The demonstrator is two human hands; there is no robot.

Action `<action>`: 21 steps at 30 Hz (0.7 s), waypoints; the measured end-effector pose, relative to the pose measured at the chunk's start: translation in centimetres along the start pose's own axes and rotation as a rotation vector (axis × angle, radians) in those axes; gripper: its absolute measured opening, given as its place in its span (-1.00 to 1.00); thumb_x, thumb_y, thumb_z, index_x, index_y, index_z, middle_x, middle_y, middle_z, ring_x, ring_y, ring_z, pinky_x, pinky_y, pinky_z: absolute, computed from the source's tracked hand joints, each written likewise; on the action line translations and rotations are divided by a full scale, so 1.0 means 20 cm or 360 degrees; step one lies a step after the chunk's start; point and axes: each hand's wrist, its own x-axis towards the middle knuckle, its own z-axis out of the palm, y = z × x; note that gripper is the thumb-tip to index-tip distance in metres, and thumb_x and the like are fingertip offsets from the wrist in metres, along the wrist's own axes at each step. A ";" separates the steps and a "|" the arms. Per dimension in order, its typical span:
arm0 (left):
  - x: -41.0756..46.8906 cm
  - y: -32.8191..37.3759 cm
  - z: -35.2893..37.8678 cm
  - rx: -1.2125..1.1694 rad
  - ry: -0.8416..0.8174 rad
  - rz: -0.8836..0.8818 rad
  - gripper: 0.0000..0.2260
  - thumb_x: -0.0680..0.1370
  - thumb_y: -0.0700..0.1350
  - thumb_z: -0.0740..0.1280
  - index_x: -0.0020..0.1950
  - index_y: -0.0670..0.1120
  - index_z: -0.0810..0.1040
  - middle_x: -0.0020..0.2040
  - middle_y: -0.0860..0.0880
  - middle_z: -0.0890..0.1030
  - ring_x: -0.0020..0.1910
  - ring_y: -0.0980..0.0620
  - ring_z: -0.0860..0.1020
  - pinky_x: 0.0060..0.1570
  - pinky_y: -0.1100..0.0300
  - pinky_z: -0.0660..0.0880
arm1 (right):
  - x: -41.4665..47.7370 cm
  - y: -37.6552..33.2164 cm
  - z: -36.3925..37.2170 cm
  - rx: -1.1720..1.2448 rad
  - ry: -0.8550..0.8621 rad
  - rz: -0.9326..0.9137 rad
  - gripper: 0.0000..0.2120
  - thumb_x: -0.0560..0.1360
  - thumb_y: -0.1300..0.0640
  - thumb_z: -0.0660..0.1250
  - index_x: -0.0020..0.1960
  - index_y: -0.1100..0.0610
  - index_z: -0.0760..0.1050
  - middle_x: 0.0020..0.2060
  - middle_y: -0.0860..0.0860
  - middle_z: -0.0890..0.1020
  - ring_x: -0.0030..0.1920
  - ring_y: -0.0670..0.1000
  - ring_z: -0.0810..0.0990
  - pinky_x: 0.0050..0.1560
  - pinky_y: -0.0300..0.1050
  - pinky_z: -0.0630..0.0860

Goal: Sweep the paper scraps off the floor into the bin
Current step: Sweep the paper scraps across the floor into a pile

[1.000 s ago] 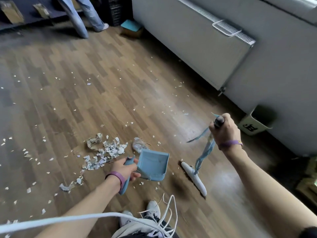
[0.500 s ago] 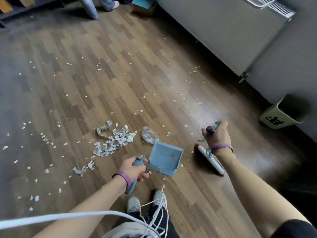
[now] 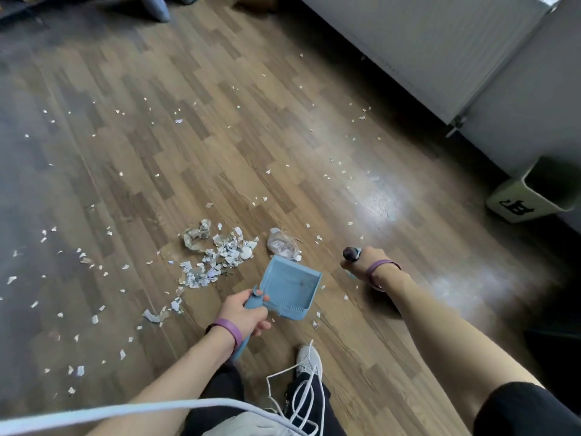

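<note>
A heap of white paper scraps point(image 3: 217, 259) lies on the wood floor point(image 3: 220, 152), with many more scattered around it. My left hand point(image 3: 243, 313) grips the handle of a blue dustpan point(image 3: 287, 286), whose mouth faces the heap and a crumpled clear wrapper point(image 3: 283, 245). To the right, my right hand point(image 3: 366, 262) grips the dark top of a broom handle point(image 3: 350, 253); the broom's head is hidden behind my hand and arm. A pale green bin point(image 3: 531, 196) with a black mark stands at the right wall.
A grey radiator panel point(image 3: 424, 42) runs along the far right wall. Another person's legs point(image 3: 157, 7) stand at the top left. My white shoe point(image 3: 309, 361) is just below the dustpan, and a white cord point(image 3: 295, 401) hangs in front of me.
The camera has tilted down and closer. My right hand has lowered the broom toward the floor, and its white head is now hidden. The dustpan has stayed beside the heap.
</note>
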 end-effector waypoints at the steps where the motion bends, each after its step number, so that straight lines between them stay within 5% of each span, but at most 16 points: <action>1: 0.02 -0.01 -0.05 -0.0006 -0.0008 0.0009 -0.77 0.47 -0.40 0.20 -0.06 -0.13 0.56 -0.19 -0.14 0.60 -0.36 -0.05 0.62 -0.51 0.26 0.46 | 0.01 -0.04 0.05 -0.0016 -0.0005 -0.0009 -0.78 0.43 -0.05 0.26 -0.26 0.09 0.41 -0.30 0.06 0.52 -0.21 0.13 0.49 -0.27 -0.16 0.36; 8: 0.25 -0.06 -0.61 -0.0018 -0.0039 0.0015 -0.77 0.48 -0.39 0.21 -0.07 -0.12 0.57 -0.19 -0.13 0.61 -0.32 -0.07 0.66 -0.42 0.19 0.52 | 0.02 -0.49 0.42 0.0236 0.0296 0.0144 -0.75 0.45 -0.10 0.19 -0.19 0.07 0.47 -0.16 0.13 0.64 -0.12 0.21 0.59 -0.17 -0.13 0.44; 21: 0.60 -0.08 -2.04 0.0016 0.0009 0.0104 -0.75 0.46 -0.44 0.20 -0.10 -0.14 0.55 -0.29 -0.15 0.58 -0.50 0.04 0.60 -0.54 0.28 0.44 | -0.04 -2.28 1.03 0.0724 0.0460 0.0224 -0.67 0.54 -0.09 0.15 0.08 0.06 0.58 0.04 0.17 0.64 0.10 0.22 0.58 0.06 -0.07 0.46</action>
